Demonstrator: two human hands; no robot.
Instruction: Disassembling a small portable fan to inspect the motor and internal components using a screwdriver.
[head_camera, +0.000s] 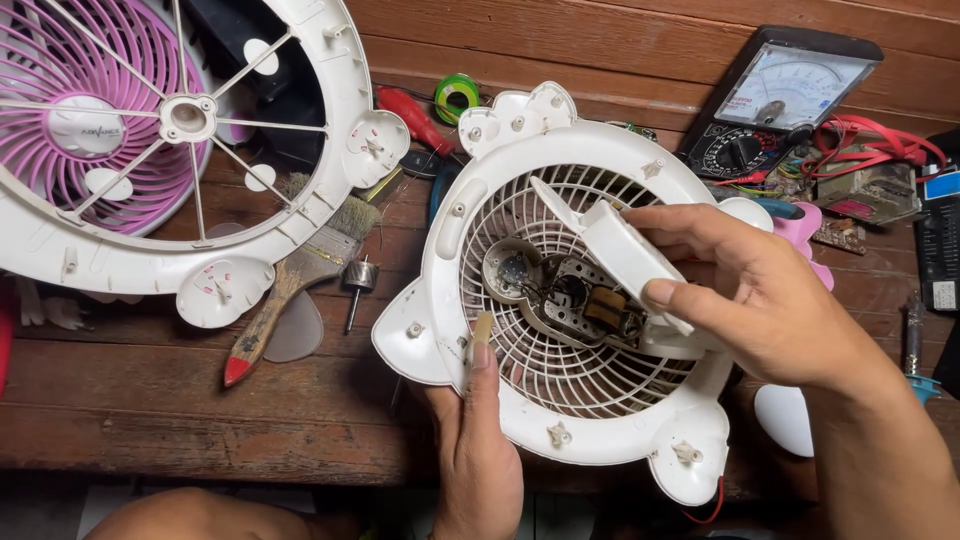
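Note:
A white round fan housing (440, 300) with a rear grille lies tilted on the wooden table. At its centre sits an exposed motor (580, 300) with wires. My left hand (480, 440) grips the housing's lower rim, thumb up against the grille. My right hand (760, 300) holds a white plastic cover piece (625, 255) over the motor, fingers and thumb pinching it.
A second white fan frame (340, 120) with a pink grille (110, 130) lies at upper left. A paintbrush (290, 285), a small motor shaft part (357, 280), a red screwdriver (415, 120), green tape (457, 95), an analog multimeter (780, 95) and red leads (880, 145) are around.

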